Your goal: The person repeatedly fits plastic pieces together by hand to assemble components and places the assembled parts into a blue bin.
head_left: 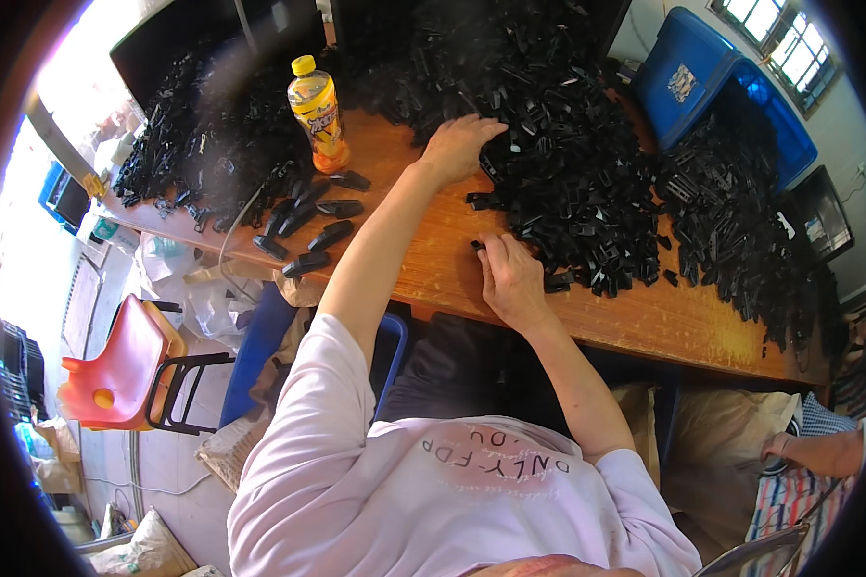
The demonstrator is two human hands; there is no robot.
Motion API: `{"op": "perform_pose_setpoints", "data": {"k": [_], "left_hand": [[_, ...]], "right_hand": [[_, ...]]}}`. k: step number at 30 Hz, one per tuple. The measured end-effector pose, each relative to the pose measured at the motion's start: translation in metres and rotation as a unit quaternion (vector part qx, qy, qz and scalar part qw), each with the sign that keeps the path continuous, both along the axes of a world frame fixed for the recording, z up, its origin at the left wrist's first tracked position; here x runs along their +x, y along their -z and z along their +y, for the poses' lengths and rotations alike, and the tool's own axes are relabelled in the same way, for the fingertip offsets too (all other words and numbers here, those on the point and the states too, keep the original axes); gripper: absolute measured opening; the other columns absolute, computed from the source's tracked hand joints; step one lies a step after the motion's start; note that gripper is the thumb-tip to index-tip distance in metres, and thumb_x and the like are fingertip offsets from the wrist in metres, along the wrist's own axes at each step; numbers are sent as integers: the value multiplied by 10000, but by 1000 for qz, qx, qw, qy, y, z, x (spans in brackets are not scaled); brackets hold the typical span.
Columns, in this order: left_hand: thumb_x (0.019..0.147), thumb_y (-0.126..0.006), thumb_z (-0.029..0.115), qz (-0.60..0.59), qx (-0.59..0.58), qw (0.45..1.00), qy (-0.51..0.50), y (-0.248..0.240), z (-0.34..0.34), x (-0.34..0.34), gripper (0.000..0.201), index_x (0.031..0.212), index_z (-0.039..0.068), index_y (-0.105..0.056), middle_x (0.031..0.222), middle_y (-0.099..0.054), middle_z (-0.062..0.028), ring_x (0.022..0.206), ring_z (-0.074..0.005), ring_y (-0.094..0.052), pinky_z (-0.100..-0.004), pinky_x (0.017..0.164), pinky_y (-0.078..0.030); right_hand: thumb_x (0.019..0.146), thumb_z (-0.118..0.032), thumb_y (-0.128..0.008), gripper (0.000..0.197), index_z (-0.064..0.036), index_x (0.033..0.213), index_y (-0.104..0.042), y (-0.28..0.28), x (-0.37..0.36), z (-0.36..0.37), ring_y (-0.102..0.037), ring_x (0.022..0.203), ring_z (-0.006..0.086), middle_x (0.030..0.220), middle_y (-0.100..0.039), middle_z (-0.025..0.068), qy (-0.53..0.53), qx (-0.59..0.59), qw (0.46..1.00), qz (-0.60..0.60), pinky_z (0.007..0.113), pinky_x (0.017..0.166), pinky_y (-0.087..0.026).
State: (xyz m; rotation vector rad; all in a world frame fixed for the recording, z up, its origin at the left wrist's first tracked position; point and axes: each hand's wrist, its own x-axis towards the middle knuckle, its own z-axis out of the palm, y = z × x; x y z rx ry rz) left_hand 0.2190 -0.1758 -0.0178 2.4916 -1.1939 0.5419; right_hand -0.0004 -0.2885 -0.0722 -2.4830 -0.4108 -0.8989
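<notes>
My left hand (pixel 460 146) reaches across the wooden table to the left edge of a large heap of small black plastic parts (pixel 587 183). Its fingers are stretched out, and the fingertips meet the heap. Nearer to me, my right hand (pixel 512 277) is closed in a pinch at the heap's front left side. A small black plastic part (pixel 477 246) shows at its thumb and fingertip, mostly covered by the hand. Left of my left forearm, several longer, curved black plastic pieces (pixel 330 235) lie apart from one another on the table.
A yellow-capped drink bottle (pixel 319 115) stands behind the curved pieces. More black parts (pixel 202 135) cover the table's left end. At the right are another black heap (pixel 731 212) and a blue bin (pixel 707 82). A red chair (pixel 125 370) stands lower left; another person's hand (pixel 779 447) shows lower right.
</notes>
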Motion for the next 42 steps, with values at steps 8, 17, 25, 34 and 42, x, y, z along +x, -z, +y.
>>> {"op": "perform_pose_setpoints", "data": {"k": [8,17,25,34,42], "left_hand": [[931,-625,23,27,58,998,-30,39,34,-43,620,1524,202,-590,1564,-589,-73,1398,-330,-564,-496,1183,-435],[941,-641,54,-37,-5,991,-130,42,74,-100,513,1446,144,-650,1490,-628,-84,1362,-361,-573,-532,1164,-429],[889,-696,47,-42,-78,994,59,34,74,-106,329,1211,88,-749,1291,-701,-87,1237,-340,-641,-467,1075,-498],[871,-702,11,-12,-158,987,-40,39,92,-122,143,1008,49,-690,1058,-684,-108,1012,-356,-677,-464,883,-544],[923,-660,37,-31,-148,986,-73,43,101,-132,110,1027,50,-691,1011,-687,-124,974,-375,-684,-476,856,-539]], "right_hand": [[966,-100,-699,176,-43,1127,-654,7,2,-8,-693,894,328,974,-647,110,-3,-4,1000,-15,443,690,-583],[968,-71,-715,292,-16,1236,-612,8,0,-7,-710,765,329,905,-700,121,-64,8,997,-49,431,614,-571],[969,-60,-696,112,-45,1074,-663,6,-1,-2,-736,704,330,862,-754,130,-90,27,995,-15,431,588,-567],[993,-170,-721,110,-61,992,-709,0,-6,-6,-730,728,322,895,-730,94,20,69,997,-14,437,595,-573],[1011,-217,-720,176,-70,1104,-698,1,-9,2,-725,825,328,1023,-694,85,-29,-3,1000,3,447,647,-596]]}}
